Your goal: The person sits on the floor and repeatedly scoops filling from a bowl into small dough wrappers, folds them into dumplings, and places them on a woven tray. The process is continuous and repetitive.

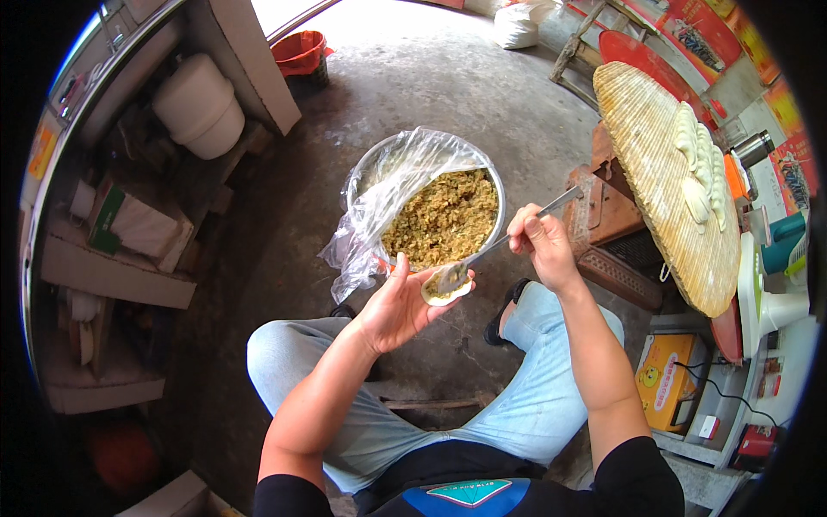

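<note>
On the palm and fingers of my left hand [397, 310] rests a round dough wrapper [434, 300] with filling on it. My right hand [541, 245] grips the handle of a metal spoon [496, 245], whose bowl presses onto the filling in the wrapper. Just beyond both hands stands a large metal basin [499, 194] of chopped brown-green filling [446, 216]. Clear plastic film [394, 187] covers its left part and hangs over the near left rim. The underside of the wrapper is hidden by my left hand.
To the right, a round ridged tray [639, 161] bears rows of folded dumplings [701, 168]. Below it are a brown metal stove-like box [601, 207] and a yellow carton [665, 381]. Shelves [116, 258] line the left side; a red-lined bin [300, 58] stands at the back.
</note>
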A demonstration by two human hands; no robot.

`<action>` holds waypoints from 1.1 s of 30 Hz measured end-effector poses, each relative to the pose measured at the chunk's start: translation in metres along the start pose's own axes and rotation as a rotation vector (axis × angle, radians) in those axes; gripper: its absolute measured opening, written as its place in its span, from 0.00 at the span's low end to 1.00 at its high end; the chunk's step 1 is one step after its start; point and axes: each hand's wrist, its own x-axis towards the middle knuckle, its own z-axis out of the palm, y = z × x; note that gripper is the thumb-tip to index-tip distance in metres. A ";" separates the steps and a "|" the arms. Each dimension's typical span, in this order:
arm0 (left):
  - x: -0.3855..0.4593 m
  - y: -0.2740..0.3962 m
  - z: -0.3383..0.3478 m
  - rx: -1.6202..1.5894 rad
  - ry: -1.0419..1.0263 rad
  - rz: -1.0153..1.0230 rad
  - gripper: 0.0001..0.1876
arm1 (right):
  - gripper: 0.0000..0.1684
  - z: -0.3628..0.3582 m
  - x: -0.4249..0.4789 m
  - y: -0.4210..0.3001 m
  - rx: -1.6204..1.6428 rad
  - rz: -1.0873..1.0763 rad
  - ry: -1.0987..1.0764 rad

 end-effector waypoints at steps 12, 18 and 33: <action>0.003 0.001 -0.001 -0.057 0.183 0.312 0.38 | 0.20 0.018 -0.013 -0.008 0.022 -0.095 0.551; 0.003 -0.001 -0.001 -0.047 0.194 0.312 0.38 | 0.19 0.025 -0.014 -0.010 -0.017 -0.081 0.588; 0.007 -0.016 -0.014 -0.017 0.285 0.360 0.39 | 0.08 0.085 -0.034 -0.024 -0.887 -0.726 -0.095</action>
